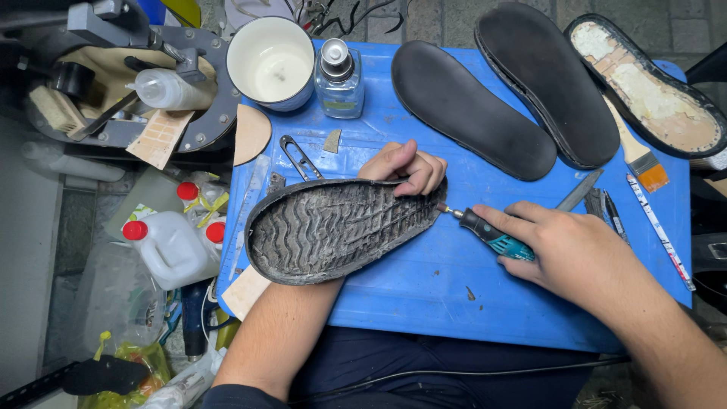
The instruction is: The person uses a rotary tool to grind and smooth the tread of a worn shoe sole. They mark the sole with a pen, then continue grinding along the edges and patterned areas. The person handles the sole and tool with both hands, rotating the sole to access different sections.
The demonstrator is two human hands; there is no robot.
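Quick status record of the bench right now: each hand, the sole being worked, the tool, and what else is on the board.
left hand: fingers curled over the edge of the treaded sole
right hand: grips the rotary tool like a pen
treaded sole: tread side up on the blue board
rotary tool: tip at the sole's edge
also on board: two dark insoles, brush, glass bottle, white cup

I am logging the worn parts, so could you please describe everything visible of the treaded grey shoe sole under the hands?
The treaded grey rubber shoe sole lies tread-up on the blue work board, toe towards the lower left. Its wavy ridges look worn and dusty, with a raised darker rim. The left hand grips its upper edge near the heel, and the tip of the teal rotary tool, held in the right hand, meets the heel edge.
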